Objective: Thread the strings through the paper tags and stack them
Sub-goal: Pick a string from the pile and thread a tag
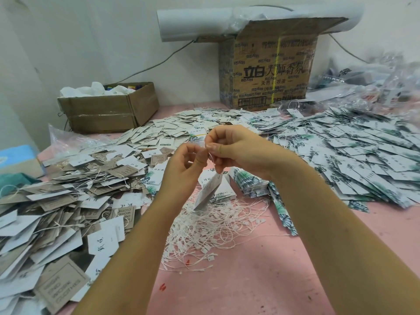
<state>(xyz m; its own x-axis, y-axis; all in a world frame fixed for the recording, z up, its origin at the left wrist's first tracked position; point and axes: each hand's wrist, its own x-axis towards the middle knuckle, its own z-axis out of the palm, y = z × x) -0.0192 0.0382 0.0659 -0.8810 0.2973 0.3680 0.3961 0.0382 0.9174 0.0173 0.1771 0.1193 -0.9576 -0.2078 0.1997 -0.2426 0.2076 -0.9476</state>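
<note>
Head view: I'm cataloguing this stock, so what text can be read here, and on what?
"立白 大师香氛": front face of the big cardboard box.
"FIND WORK CLOTHES": grey-brown tags, seen rotated.
Brush-style characters on the white tags: too unclear to read.
Small print on the leaf-print tags and the box's repeated pattern: too blurred to read.

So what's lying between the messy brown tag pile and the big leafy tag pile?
In the head view, a tangled heap of thin white strings lies on the pink table between the grey-brown paper tag pile and the leaf-printed white tag pile.
</note>
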